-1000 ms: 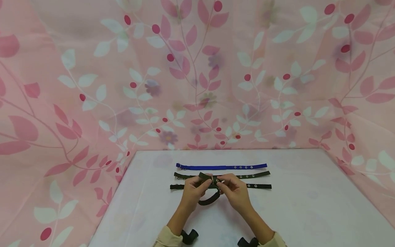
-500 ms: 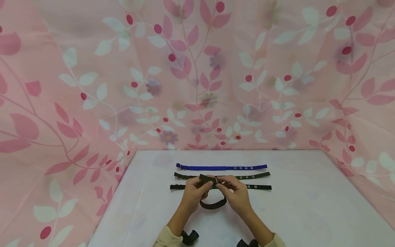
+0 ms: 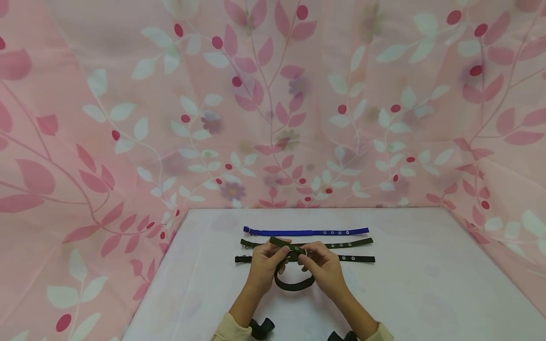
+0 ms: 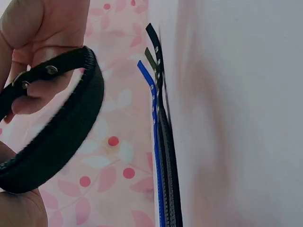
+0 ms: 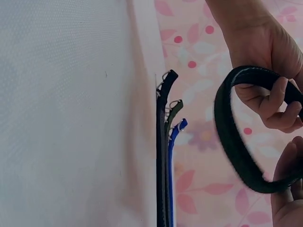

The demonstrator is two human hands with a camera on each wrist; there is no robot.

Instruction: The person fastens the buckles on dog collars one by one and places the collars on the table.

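Observation:
A dark green pet collar (image 3: 295,286), bent into a round loop, hangs between the two hands in the head view. My left hand (image 3: 265,269) pinches its strap near the free end (image 3: 278,242), which sticks up to the left. With thumb and fingertips, my right hand (image 3: 327,271) holds the collar at its metal buckle (image 3: 305,253). Metal eyelets (image 4: 51,69) show on the strap in the left wrist view. The padded band (image 5: 232,142) of the loop curves away from the fingers in the right wrist view.
Three collars lie in parallel rows behind the hands: a blue one (image 3: 298,232), a dark green one (image 3: 356,243) and a black one (image 3: 362,259). They rest on a white table (image 3: 426,289). A pink leaf-patterned cloth (image 3: 273,104) stands behind and beside it.
The hanging loop has opened into a fuller round. My right hand and the buckle have shifted slightly right along the strap, while the free end reaches further left. The three lying collars stay put.

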